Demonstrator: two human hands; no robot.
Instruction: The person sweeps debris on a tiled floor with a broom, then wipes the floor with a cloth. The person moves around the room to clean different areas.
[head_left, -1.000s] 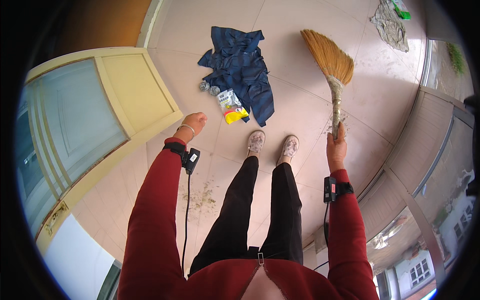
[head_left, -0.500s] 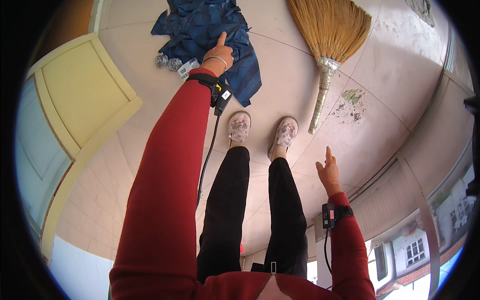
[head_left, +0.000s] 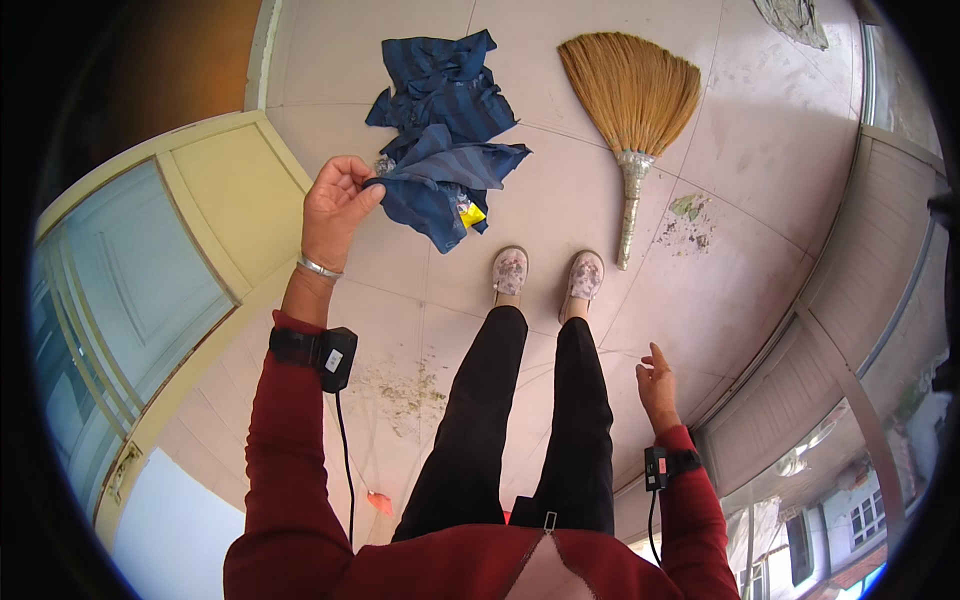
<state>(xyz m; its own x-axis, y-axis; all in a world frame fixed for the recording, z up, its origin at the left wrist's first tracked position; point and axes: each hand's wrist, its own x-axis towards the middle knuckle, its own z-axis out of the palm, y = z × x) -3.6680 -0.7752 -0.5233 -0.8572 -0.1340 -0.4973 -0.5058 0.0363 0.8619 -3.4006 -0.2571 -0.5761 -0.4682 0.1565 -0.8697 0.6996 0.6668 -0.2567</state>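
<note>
A dark blue striped cloth (head_left: 445,105) lies crumpled on the floor at the upper middle. My left hand (head_left: 338,210) is closed on its near left edge, which is pinched between thumb and fingers and lifted. Under the raised flap, part of a silvery scouring ball (head_left: 384,165) shows beside the hand. A yellow-and-white packet (head_left: 470,212) peeks out at the flap's right side, the rest of it covered. My right hand (head_left: 657,390) hangs low at the right, open, holding nothing, with its fingers loosely stretched.
A straw broom (head_left: 632,100) lies right of the cloth, its wrapped handle toward me. Dry debris (head_left: 690,225) is scattered beside that handle. My shoes (head_left: 510,268) stand just short of the cloth. A cream-framed door (head_left: 240,180) is at the left; a window ledge (head_left: 800,370) runs along the right.
My left hand has gone from pointing over the cloth to gripping its edge, lifting and folding it over the scouring balls and packet. My right hand still hangs at the right.
</note>
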